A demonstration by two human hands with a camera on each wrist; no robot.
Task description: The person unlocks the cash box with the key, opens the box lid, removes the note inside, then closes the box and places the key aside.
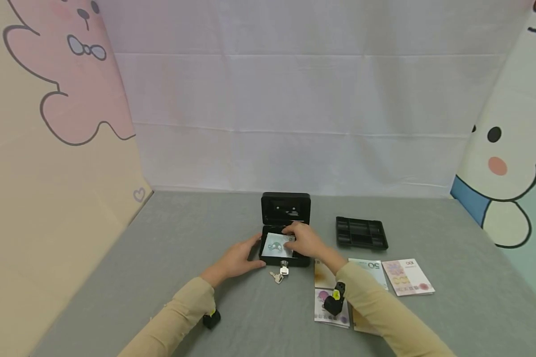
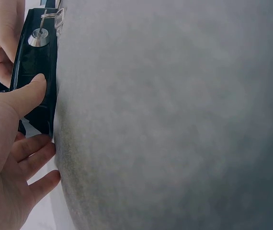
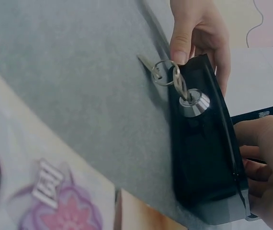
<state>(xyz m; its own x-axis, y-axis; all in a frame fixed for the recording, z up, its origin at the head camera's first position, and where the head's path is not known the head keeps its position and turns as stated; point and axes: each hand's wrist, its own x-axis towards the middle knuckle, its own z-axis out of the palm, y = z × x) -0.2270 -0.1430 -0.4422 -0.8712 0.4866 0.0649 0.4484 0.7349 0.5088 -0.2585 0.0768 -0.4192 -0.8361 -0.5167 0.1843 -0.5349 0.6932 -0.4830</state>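
A black cash box [image 1: 263,261] stands with its lid [image 1: 286,197] raised at the back. My left hand [image 1: 237,259] holds its left front corner, thumb on the front face and fingers along the side. My right hand [image 1: 307,240] reaches in from the right and grips the upper right corner of a pale green banknote [image 1: 274,246] that lies in the box. In the right wrist view the right hand's fingertips are hidden behind the box wall. A key [image 3: 178,81] sits in the silver lock [image 3: 196,103] on the front, with a second key [image 1: 277,277] hanging from its ring.
A black compartment tray [image 1: 362,244] lies right of the box. Several stacks of banknotes lie in front of it, among them a pink one [image 1: 408,277], a green one [image 1: 369,267] and a purple one [image 1: 330,317]. The right forearm partly covers them. A white cloth backdrop [image 1: 295,124] rises behind the table.
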